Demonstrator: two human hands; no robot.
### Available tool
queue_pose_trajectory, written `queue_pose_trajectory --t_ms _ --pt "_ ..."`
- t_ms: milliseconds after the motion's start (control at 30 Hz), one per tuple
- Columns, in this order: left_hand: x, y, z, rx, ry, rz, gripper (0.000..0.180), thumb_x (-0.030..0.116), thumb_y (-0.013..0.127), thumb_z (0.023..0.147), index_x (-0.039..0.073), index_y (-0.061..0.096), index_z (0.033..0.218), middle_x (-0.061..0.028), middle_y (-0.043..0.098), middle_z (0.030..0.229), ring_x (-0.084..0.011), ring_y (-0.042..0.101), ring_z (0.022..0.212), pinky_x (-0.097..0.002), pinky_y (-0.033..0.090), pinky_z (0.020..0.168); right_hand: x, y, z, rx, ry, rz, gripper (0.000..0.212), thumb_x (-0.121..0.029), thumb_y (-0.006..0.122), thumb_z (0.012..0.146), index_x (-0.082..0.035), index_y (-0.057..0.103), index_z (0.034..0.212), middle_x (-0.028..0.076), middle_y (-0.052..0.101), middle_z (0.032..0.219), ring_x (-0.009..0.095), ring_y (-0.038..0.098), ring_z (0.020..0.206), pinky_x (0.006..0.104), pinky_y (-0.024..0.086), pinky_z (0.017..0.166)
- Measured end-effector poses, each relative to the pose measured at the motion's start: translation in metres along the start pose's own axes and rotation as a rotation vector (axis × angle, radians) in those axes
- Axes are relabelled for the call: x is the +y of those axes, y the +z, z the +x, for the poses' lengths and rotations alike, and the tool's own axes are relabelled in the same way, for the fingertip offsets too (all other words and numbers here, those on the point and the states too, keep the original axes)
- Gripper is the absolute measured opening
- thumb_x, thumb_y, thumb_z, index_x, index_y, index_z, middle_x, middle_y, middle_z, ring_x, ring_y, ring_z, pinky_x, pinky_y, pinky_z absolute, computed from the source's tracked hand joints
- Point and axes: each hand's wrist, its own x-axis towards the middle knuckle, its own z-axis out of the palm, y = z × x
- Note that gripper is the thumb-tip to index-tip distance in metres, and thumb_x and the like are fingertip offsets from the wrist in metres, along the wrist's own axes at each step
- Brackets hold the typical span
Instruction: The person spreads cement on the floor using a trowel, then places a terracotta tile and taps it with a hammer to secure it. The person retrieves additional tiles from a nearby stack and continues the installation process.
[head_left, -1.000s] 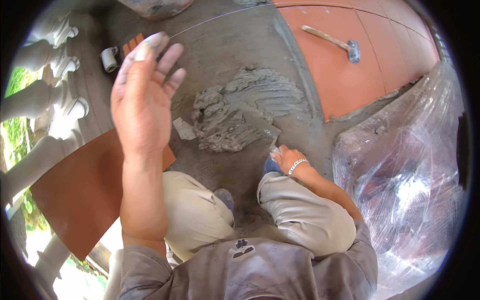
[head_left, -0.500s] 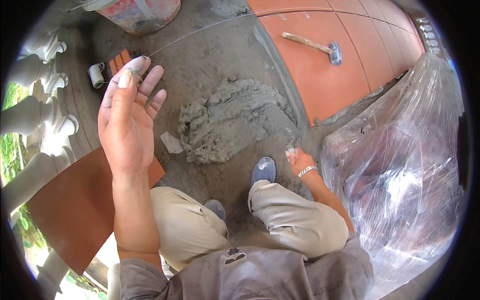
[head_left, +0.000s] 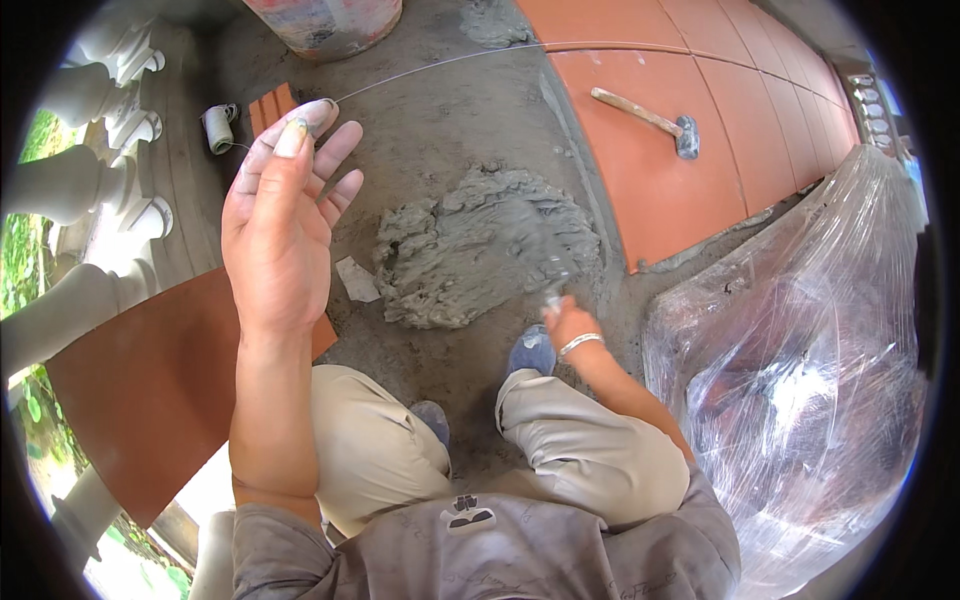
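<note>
A: What do I have in the left hand?
B: On my feed the left hand (head_left: 282, 230) is raised in the left half of the frame, palm partly turned inward. I see the thumb and forefinger tips together on a thin string (head_left: 440, 66); the other fingers are loosely bent and apart from them.

A: Where does that string run?
B: I follow it from the fingertips up across the top centre and over the laid tiles (head_left: 660, 190) at upper right. A spool (head_left: 218, 132) lies at upper left, with thread leading toward the hand.

A: And the right hand?
B: The right hand (head_left: 575, 328), just right of centre, has its fingers curled around the handle of a trowel (head_left: 552, 297). Blur hides each finger's exact place, and I can't make out the blade's outline.

A: The mortar?
B: I have the grey mortar (head_left: 460, 260) spread in a rough mound at the centre, just beyond the right hand.

A: Anything around it?
B: A mallet (head_left: 650, 118) on the tiles, a loose tile (head_left: 150, 390) at lower left, and a plastic-wrapped bundle (head_left: 790, 400) at lower right.
</note>
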Motion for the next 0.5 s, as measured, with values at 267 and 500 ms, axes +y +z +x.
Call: queue_pose_trajectory --t_ms 267,500 --pt "0.008 -0.009 -0.005 0.008 0.040 -0.005 0.037 0.032 0.060 0.095 0.006 0.056 0.121 -0.0046 0.058 0.125 -0.0208 0.056 0.115 -0.0356 0.043 0.091 -0.084 -0.019 -0.020 -0.157 -0.426 -0.150 0.042 -0.041 0.050 0.094 -0.001 0.049 0.107 0.025 0.068 0.092 0.042 0.066 0.088 0.0491 0.052 0.078" --pt "0.020 -0.033 -0.011 0.089 0.044 -0.014 0.036 0.032 0.059 0.095 0.007 0.056 0.121 -0.0037 0.058 0.125 -0.0207 0.055 0.116 -0.0347 0.042 0.091 -0.097 -0.034 0.003 -0.246 -0.417 -0.274 0.048 -0.045 0.047 0.095 -0.002 0.050 0.115 0.027 0.067 0.098 0.044 0.064 0.095 0.0503 0.049 0.083"
